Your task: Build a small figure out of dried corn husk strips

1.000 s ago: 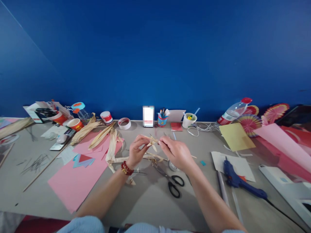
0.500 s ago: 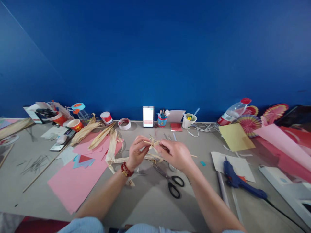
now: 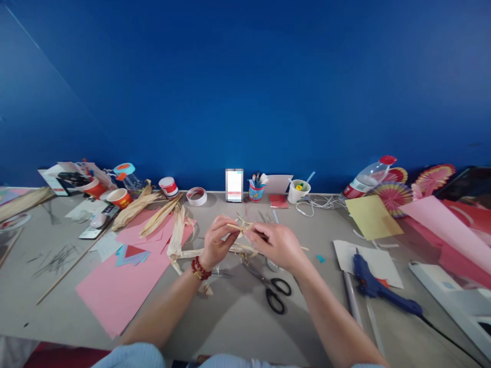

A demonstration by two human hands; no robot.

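Observation:
A small pale corn husk piece [image 3: 242, 228] is pinched between both hands above the middle of the table. My left hand [image 3: 219, 242], with red bead bracelets at its wrist, grips its left end. My right hand [image 3: 275, 242] has thumb and fingers closed on the right side of it. Below my hands lie scissors [image 3: 276, 295] with black handles, and long husk strips [image 3: 176, 237] stretch across the table on the left. Finer details between the fingertips are too small to tell.
Pink paper [image 3: 121, 289] and dried husks [image 3: 132, 209] lie left. A phone [image 3: 234, 185] stands at the wall beside a pen cup [image 3: 256, 191], with a tape roll [image 3: 196, 196] nearby. A blue glue gun [image 3: 368, 278], yellow paper [image 3: 373, 217] and tilted bottle [image 3: 369, 176] are right.
The husk piece between my fingertips has turned slightly, and its left strip now shows more narrowly. Both hands keep nearly the same place and grip.

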